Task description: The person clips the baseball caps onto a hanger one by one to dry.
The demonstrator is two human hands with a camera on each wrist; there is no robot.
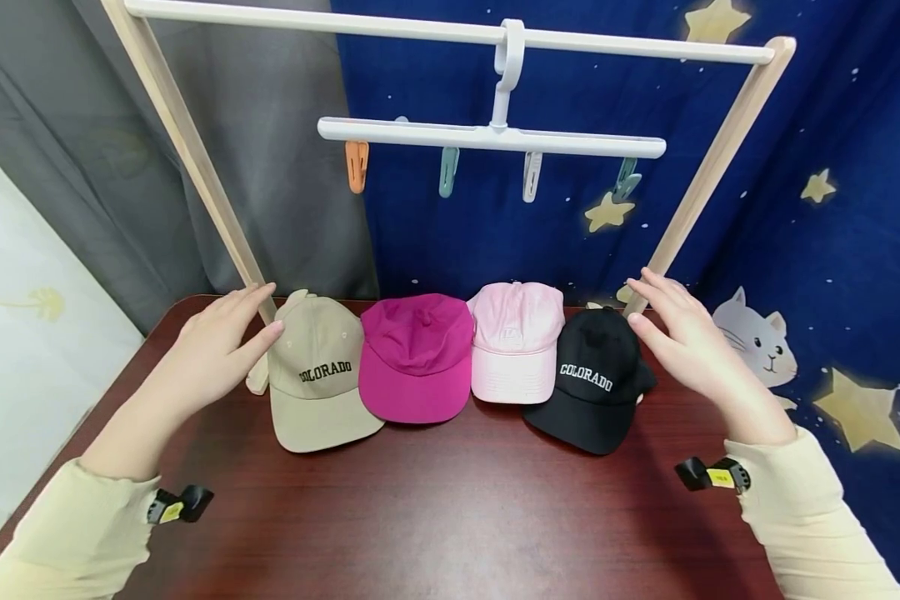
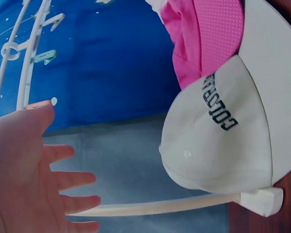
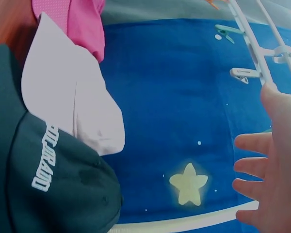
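My left hand (image 1: 213,350) is held out with straight fingers beside the beige cap (image 1: 318,350), near the left post of the rack. On the other side my right hand (image 1: 682,333) hovers by the black cap (image 1: 596,358), fingers extended and nothing in them. Between those two caps lie a magenta cap (image 1: 420,350) and a pale pink cap (image 1: 516,333), side by side. Both the beige and black caps read COLORADO. In the left wrist view the beige cap (image 2: 218,136) is apart from the fingers; the right wrist view shows a gap beside the black cap (image 3: 63,189) too.
A wooden rack's white bar (image 1: 330,22) spans above the caps. From it hangs a white clip hanger (image 1: 420,133) with an orange clip (image 1: 356,167), a white clip (image 1: 531,177) and green clips. Below is a dark red-brown table (image 1: 450,517); curtains (image 1: 435,242) stand behind.
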